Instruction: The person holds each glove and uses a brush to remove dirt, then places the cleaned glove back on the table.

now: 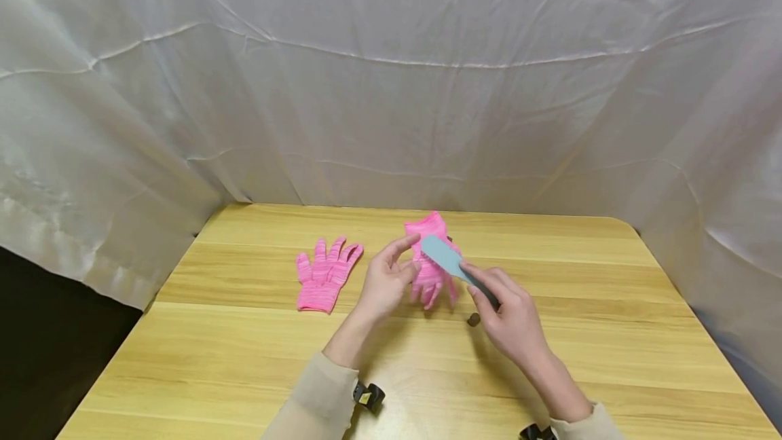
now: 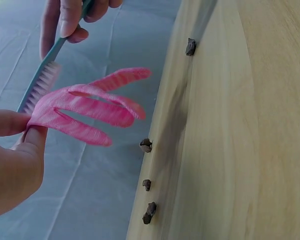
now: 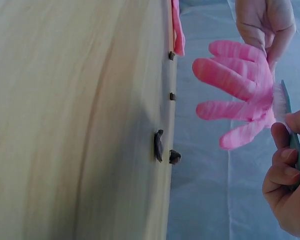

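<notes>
A pink knitted glove hangs above the table, fingers downward. My left hand pinches it by its edge between thumb and forefinger, as the left wrist view shows. My right hand grips the dark handle of a blue-green brush. Pale bristles point at the held glove, and their tips appear to touch its fabric. Another pink glove lies flat on the table to the left, its fingers pointing away from me.
Several small dark brown lumps lie scattered on the wooden table, among them one lump beneath my right hand and another lump in the left wrist view. A grey cloth curtain rises behind the table and at both sides.
</notes>
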Demonstrator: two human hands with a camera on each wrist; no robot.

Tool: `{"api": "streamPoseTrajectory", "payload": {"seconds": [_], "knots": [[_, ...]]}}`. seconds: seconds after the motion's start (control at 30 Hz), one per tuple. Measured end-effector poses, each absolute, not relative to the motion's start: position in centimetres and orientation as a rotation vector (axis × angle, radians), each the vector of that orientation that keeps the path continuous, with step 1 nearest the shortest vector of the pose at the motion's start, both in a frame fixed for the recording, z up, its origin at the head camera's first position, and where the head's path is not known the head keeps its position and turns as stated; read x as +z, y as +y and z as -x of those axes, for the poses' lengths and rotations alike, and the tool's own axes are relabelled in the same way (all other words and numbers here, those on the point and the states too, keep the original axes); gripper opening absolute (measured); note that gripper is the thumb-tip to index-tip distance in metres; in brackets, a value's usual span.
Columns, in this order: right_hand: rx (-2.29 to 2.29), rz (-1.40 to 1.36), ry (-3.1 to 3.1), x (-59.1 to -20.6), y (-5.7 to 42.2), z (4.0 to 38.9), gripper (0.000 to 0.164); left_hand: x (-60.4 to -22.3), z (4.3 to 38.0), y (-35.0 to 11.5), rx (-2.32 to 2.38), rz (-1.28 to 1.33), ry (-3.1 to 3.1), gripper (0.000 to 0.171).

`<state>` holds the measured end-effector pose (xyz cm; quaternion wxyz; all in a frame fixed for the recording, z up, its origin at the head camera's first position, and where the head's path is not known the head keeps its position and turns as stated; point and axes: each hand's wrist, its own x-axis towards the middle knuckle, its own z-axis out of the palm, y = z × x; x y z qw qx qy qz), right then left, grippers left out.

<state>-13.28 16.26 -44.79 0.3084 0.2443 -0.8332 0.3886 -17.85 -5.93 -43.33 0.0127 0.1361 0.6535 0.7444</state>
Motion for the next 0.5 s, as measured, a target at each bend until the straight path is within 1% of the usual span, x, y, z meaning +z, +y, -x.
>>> {"api": "streamPoseTrajectory", "payload": {"seconds": [0.23, 0.5], "knots": [[0.996, -0.58, -2.25, -44.94, 16.67, 13.46, 0.046, -43.02, 17.68, -5.96, 2.332, -0.391, 2.03, 0.056], [0.982, -0.572, -2.231, -44.76, 16.99, 13.6, 0.045, -43.11, 17.66, -5.9, 2.357, -0.426, 2.027, 0.055]]}}
